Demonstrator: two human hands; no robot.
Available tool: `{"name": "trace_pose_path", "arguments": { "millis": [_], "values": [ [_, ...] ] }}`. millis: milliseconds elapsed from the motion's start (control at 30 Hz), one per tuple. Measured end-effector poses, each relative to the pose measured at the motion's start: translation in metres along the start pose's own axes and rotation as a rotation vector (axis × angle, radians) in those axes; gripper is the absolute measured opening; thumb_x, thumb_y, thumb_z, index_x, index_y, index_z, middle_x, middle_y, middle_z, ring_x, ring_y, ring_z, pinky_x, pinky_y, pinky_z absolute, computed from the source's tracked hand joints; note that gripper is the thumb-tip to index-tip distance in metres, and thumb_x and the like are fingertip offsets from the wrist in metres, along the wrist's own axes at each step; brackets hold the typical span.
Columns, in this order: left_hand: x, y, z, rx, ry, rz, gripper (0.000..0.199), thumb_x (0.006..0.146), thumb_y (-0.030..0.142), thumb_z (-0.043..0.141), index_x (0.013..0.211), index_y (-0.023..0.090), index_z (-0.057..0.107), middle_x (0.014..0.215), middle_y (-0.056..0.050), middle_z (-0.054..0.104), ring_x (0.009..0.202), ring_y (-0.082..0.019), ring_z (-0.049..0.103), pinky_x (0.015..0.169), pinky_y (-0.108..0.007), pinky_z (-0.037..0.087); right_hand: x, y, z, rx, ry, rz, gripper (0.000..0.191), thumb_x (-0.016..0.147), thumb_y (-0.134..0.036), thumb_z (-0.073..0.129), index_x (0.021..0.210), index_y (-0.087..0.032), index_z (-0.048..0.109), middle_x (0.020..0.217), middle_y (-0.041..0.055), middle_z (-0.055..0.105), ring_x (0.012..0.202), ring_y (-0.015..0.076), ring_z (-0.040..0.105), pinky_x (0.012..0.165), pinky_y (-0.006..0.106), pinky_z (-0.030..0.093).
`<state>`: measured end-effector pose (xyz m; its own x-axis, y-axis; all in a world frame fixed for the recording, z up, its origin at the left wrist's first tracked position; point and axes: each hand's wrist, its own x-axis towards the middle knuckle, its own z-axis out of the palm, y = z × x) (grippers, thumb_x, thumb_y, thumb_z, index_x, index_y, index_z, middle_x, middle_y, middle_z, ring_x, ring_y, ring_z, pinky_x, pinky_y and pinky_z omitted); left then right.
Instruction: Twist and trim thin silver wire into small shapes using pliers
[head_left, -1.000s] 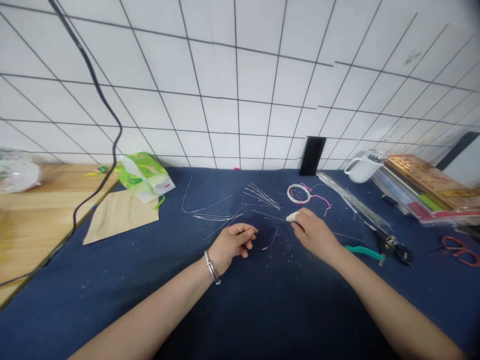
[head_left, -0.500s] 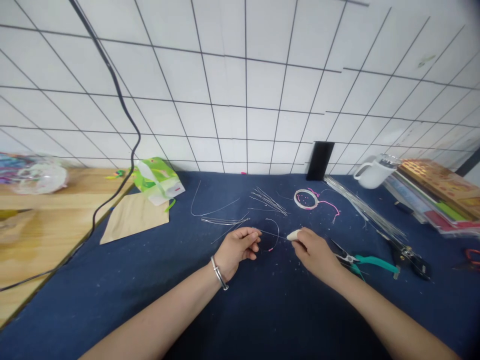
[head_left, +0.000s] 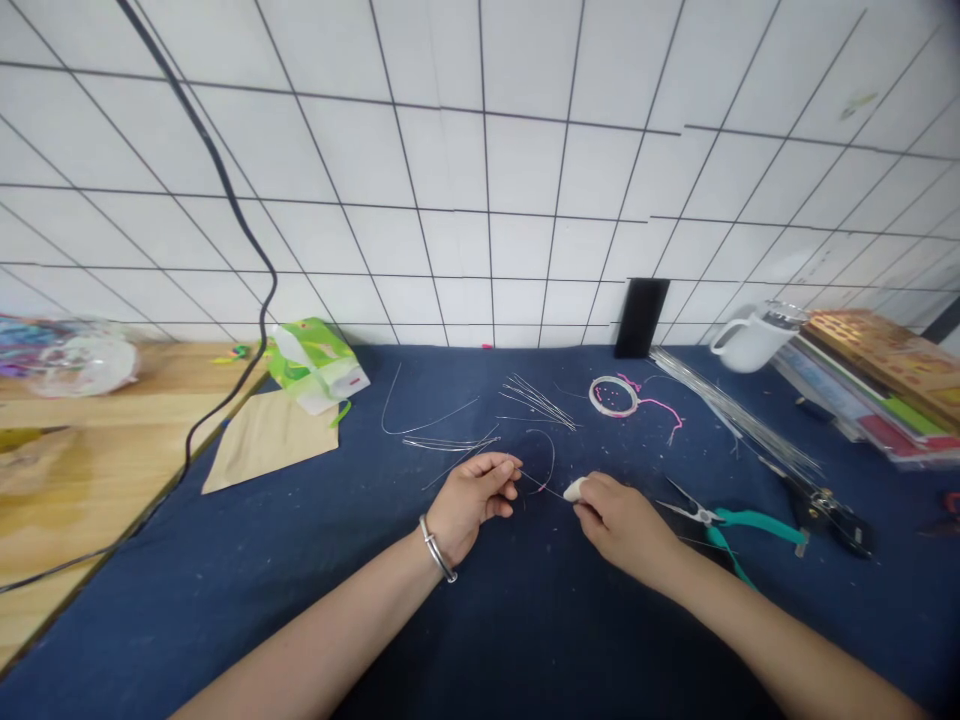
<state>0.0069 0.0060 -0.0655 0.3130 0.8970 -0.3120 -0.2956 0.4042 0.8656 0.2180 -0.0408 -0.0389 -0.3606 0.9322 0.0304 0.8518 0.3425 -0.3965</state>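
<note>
Thin wire [head_left: 555, 492] is spanning space between fingertips of both hands, long axis running crosswise, sloping slightly down toward right. Left hand [head_left: 474, 492] is pinching wire between thumb and forefinger, other fingers curling. Right hand [head_left: 624, 522], palm facing down, is pinching wire at white fingertip cover [head_left: 575, 490]. Wire is appearing straight, silvery.

Wall [head_left: 517, 165] white, dark grid lines, small smudge [head_left: 859, 105] upper right, meets counter [head_left: 300, 590] at far edge. Counter dark navy, pale specks. Light wood top [head_left: 97, 500] along counter's left edge, black cord [head_left: 232, 195] crossing it. Light soft, fairly even
</note>
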Motion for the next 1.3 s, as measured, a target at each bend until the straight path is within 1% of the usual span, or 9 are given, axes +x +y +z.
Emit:
{"name": "trace_pose_path", "arguments": {
  "millis": [267,433,533,633,700,800,933,1167,1300],
  "values": [
    [0.000,0.001,-0.002,0.059,-0.009,-0.072,0.023,0.073,0.029,0.063,0.089,0.012,0.063,0.086,-0.009,0.062,0.054,-0.008,0.054,0.041,-0.019,0.047,0.000,-0.002,-0.004,-0.146,0.069,0.013,0.011,0.083,-0.015,0.040,0.083,-0.019,0.051,0.081,0.0028,0.053,0.068,0.0141,0.053,0.061,0.025,0.038],
    [-0.001,-0.001,0.002,0.185,0.101,0.000,0.037,0.071,0.022,0.065,0.106,0.014,0.059,0.098,-0.012,0.062,0.050,-0.008,0.055,0.038,-0.020,0.046,0.001,0.005,-0.008,-0.220,0.111,0.032,0.011,0.083,-0.015,0.041,0.081,-0.019,0.051,0.080,0.0025,0.053,0.063,0.0138,0.052,0.056,0.025,0.035],
    [-0.005,0.001,0.004,0.322,0.195,0.096,0.049,0.071,0.022,0.063,0.118,0.017,0.052,0.078,-0.005,0.064,0.042,-0.007,0.052,0.037,-0.020,0.044,0.002,0.007,-0.009,-0.202,0.117,0.032,0.011,0.082,-0.015,0.042,0.082,-0.019,0.052,0.081,0.0029,0.054,0.065,0.0138,0.053,0.057,0.024,0.036],
    [-0.013,0.005,0.009,0.418,0.268,0.207,0.056,0.072,0.027,0.063,0.125,0.020,0.047,0.051,0.005,0.054,0.037,-0.008,0.047,0.038,-0.019,0.041,0.001,0.003,-0.011,-0.159,0.148,0.029,0.011,0.082,-0.015,0.042,0.082,-0.019,0.052,0.081,0.0036,0.054,0.070,0.0153,0.055,0.062,0.025,0.039],
    [-0.020,0.008,0.014,0.383,0.248,0.254,0.050,0.073,0.030,0.062,0.120,0.021,0.052,0.057,0.003,0.058,0.041,-0.008,0.048,0.040,-0.019,0.041,0.000,-0.003,-0.012,-0.119,0.177,0.016,0.012,0.082,-0.014,0.042,0.083,-0.019,0.053,0.081,0.0040,0.054,0.073,0.0157,0.055,0.063,0.026,0.040],
    [-0.030,0.011,0.025,0.245,0.121,0.233,0.036,0.076,0.033,0.057,0.109,0.018,0.060,0.084,-0.006,0.065,0.054,-0.009,0.053,0.045,-0.019,0.042,-0.003,-0.015,-0.011,-0.055,0.185,-0.037,0.013,0.082,-0.014,0.042,0.085,-0.019,0.054,0.081,0.0040,0.054,0.074,0.0153,0.054,0.065,0.026,0.041],
    [-0.037,0.010,0.032,0.095,0.019,0.150,0.027,0.079,0.035,0.055,0.094,0.014,0.062,0.085,-0.008,0.065,0.058,-0.009,0.055,0.045,-0.017,0.041,-0.007,-0.025,-0.006,-0.034,0.160,-0.090,0.011,0.082,-0.014,0.043,0.086,-0.018,0.053,0.081,0.0035,0.054,0.069,0.0142,0.053,0.061,0.025,0.040],
    [-0.027,0.001,0.023,-0.055,0.072,0.085,0.028,0.075,0.036,0.061,0.094,0.015,0.058,0.086,-0.007,0.065,0.064,-0.011,0.059,0.049,-0.018,0.042,-0.008,-0.028,-0.003,-0.054,0.075,-0.076,0.009,0.085,-0.019,0.043,0.085,-0.018,0.052,0.081,0.0031,0.056,0.067,0.0139,0.054,0.059,0.024,0.039],
    [-0.022,0.003,0.018,-0.124,0.120,0.093,0.027,0.072,0.034,0.064,0.090,0.016,0.057,0.081,-0.003,0.064,0.063,-0.010,0.058,0.050,-0.017,0.042,-0.007,-0.024,-0.018,-0.078,-0.007,-0.111,0.014,0.087,-0.026,0.043,0.083,-0.019,0.054,0.078,0.0019,0.058,0.069,0.0139,0.055,0.061,0.024,0.039]
  ]
}}
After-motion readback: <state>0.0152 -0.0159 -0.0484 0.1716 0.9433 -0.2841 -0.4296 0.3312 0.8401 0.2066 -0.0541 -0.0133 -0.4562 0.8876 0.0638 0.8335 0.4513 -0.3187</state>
